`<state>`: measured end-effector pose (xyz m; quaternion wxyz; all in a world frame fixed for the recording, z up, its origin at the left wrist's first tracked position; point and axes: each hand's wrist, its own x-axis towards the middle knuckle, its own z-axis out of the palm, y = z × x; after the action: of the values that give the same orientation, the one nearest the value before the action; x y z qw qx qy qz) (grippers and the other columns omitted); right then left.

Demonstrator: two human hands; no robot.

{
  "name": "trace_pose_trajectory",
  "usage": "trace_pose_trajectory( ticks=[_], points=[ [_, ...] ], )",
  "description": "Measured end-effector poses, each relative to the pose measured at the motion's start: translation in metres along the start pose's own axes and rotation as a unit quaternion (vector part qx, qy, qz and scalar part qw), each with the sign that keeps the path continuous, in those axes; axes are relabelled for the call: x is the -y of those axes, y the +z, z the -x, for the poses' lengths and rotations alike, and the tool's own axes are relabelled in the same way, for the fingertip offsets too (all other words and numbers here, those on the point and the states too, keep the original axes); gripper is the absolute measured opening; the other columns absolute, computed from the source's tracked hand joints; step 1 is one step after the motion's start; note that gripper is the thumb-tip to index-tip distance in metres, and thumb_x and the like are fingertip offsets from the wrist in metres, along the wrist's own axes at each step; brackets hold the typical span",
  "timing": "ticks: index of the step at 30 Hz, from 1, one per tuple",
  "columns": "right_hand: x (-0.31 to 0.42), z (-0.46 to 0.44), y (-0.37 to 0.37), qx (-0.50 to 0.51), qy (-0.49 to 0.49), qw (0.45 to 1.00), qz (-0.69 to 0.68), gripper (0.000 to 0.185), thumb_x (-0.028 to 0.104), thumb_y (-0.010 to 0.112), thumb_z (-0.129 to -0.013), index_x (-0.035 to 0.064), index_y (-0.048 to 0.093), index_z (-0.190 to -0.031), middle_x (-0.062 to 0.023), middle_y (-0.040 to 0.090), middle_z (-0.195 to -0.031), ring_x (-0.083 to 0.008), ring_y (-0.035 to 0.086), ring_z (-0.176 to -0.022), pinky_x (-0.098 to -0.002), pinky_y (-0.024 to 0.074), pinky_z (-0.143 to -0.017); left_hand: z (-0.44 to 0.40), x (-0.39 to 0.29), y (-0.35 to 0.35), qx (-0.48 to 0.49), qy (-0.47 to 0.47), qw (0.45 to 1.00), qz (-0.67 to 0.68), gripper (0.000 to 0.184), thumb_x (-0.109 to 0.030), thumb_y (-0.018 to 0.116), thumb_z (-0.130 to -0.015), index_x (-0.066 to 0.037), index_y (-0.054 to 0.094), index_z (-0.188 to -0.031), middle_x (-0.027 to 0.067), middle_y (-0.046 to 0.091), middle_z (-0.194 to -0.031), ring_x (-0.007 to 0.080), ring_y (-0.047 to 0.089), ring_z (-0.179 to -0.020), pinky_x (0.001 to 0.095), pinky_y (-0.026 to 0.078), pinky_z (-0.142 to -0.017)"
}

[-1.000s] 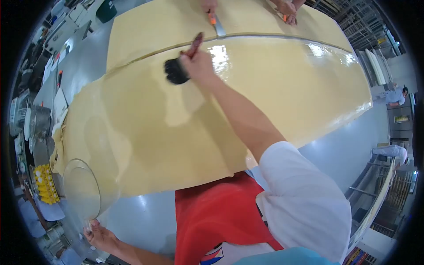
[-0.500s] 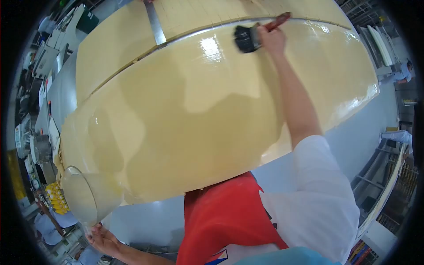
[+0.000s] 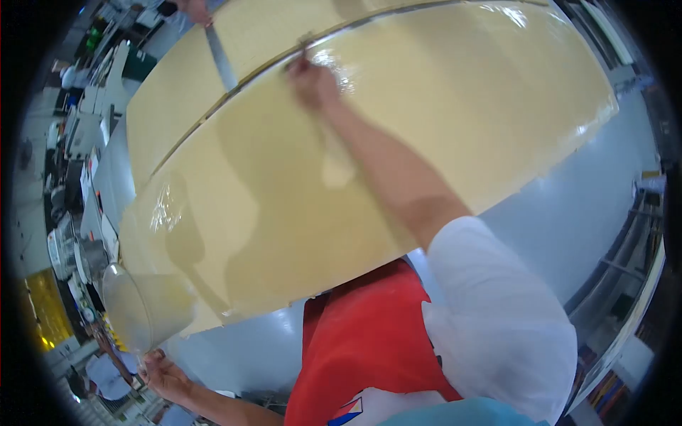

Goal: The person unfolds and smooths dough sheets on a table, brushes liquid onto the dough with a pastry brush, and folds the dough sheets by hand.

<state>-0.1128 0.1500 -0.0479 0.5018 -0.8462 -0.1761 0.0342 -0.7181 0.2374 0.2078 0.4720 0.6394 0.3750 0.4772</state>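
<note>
A wide sheet of pale yellow dough [image 3: 284, 213], glossy in patches, spreads over the table in front of me. My right hand [image 3: 315, 84] is over its far part, close to the long cut line, with fingers closed round a brush [image 3: 305, 41]. Motion blur and the hand itself leave only a bit of the brush showing. At the lower left, my left hand [image 3: 167, 376] grips a large clear plastic jug [image 3: 153, 309] at its lower end. The jug is tilted, its wide mouth beside the sheet's left corner.
Across the cut line lies another strip of dough [image 3: 170, 106]. Another person's hand [image 3: 193, 10] holds a flat metal strip [image 3: 220, 60] on it. A steel counter [image 3: 114, 167] with equipment stands at left, and a rack [image 3: 625, 291] at right.
My right hand has swept left along the cut line with the brush. The view has shifted slightly; my left hand still holds the jug near the same corner.
</note>
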Motion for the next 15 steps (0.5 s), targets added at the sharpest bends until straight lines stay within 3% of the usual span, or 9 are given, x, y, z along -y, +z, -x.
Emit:
trace_pose_trajectory(
  ticks=[2,4,8,9,11,12,13,14,15],
  points=[
    [0.048,0.076,-0.008,0.066,-0.1,0.987,-0.108,0.037,0.034,0.048,-0.089,0.0146,0.061,-0.117,-0.0188,0.068,-0.087,-0.0389,0.064,-0.083,-0.0505,0.0497,-0.076,-0.003,-0.008,0.01,0.014,-0.022,1.0,0.003,0.017,-0.014,0.063,-0.09,0.0,0.064,-0.081,0.0082,0.062,-0.076,0.0174,0.056,-0.078,0.0316,0.043,-0.081],
    [0.042,0.096,-0.063,0.14,-0.118,0.983,-0.01,0.036,0.036,0.05,-0.087,0.0128,0.064,-0.111,-0.0186,0.068,-0.087,-0.0387,0.065,-0.084,-0.0501,0.0501,-0.076,-0.005,-0.009,0.011,0.022,-0.03,0.999,0.014,0.018,-0.014,0.063,-0.091,-0.001,0.065,-0.079,0.0081,0.062,-0.076,0.0177,0.056,-0.078,0.0319,0.043,-0.081],
    [-0.043,0.058,-0.221,-0.067,0.197,0.977,0.047,0.036,0.04,0.06,-0.085,0.0065,0.071,-0.092,-0.0115,0.07,-0.077,-0.0254,0.069,-0.074,-0.0383,0.0533,-0.066,0.003,0.008,-0.009,-0.008,-0.028,0.998,0.049,0.016,-0.014,0.063,-0.091,-0.002,0.067,-0.081,0.0075,0.063,-0.075,0.0187,0.057,-0.079,0.033,0.043,-0.082],
    [-0.123,0.033,-0.285,-0.087,0.098,0.977,0.169,0.038,0.041,0.059,-0.086,0.006,0.071,-0.092,-0.0115,0.07,-0.078,-0.0258,0.069,-0.074,-0.0374,0.0533,-0.065,0.004,0.012,-0.016,-0.011,-0.038,0.998,0.049,0.016,-0.014,0.063,-0.091,-0.002,0.067,-0.081,0.0075,0.063,-0.075,0.0187,0.057,-0.079,0.033,0.043,-0.082],
    [-0.187,0.044,-0.401,-0.235,0.08,0.94,0.235,0.043,0.047,0.061,-0.084,0.0069,0.072,-0.096,-0.0137,0.071,-0.083,-0.0276,0.069,-0.082,-0.037,0.0531,-0.074,0.007,0.019,-0.03,0.004,-0.052,0.996,0.078,0.015,-0.013,0.063,-0.091,-0.002,0.067,-0.082,0.0081,0.064,-0.078,0.0189,0.057,-0.079,0.034,0.044,-0.082],
    [-0.199,0.055,-0.448,-0.249,0.145,0.877,0.385,0.054,0.055,0.059,-0.083,0.005,0.073,-0.096,-0.0154,0.072,-0.088,-0.03,0.068,-0.09,-0.0387,0.0518,-0.081,0.009,0.025,-0.04,0.01,-0.06,0.994,0.092,0.014,-0.013,0.063,-0.091,-0.002,0.068,-0.083,0.0084,0.065,-0.08,0.0189,0.058,-0.08,0.0345,0.044,-0.082],
    [-0.226,0.071,-0.483,-0.286,0.089,0.904,0.305,0.069,0.065,0.053,-0.081,0.0007,0.073,-0.094,-0.0175,0.071,-0.093,-0.033,0.067,-0.095,-0.0419,0.0506,-0.085,0.01,0.031,-0.052,0.004,-0.069,0.993,0.091,0.014,-0.013,0.063,-0.091,-0.002,0.068,-0.083,0.0084,0.065,-0.08,0.0189,0.058,-0.08,0.0345,0.044,-0.082],
    [-0.249,0.079,-0.522,-0.263,0.141,0.804,0.514,0.066,0.065,0.056,-0.08,0.0022,0.073,-0.093,-0.0178,0.071,-0.095,-0.0317,0.067,-0.094,-0.0405,0.0511,-0.084,0.01,0.037,-0.067,0.014,-0.075,0.993,0.093,0.013,-0.012,0.063,-0.09,-0.001,0.068,-0.084,0.0087,0.065,-0.08,0.0192,0.057,-0.08,0.0348,0.045,-0.082],
    [-0.234,0.102,-0.525,-0.24,0.154,0.798,0.531,0.05,0.058,0.059,-0.081,0.0185,0.07,-0.109,-0.0125,0.07,-0.103,-0.032,0.065,-0.099,-0.0396,0.0494,-0.087,0.012,0.043,-0.084,0.023,-0.08,0.992,0.095,0.012,-0.011,0.063,-0.09,-0.001,0.068,-0.086,0.0089,0.065,-0.081,0.0194,0.057,-0.081,0.0351,0.045,-0.081]
  ],
)
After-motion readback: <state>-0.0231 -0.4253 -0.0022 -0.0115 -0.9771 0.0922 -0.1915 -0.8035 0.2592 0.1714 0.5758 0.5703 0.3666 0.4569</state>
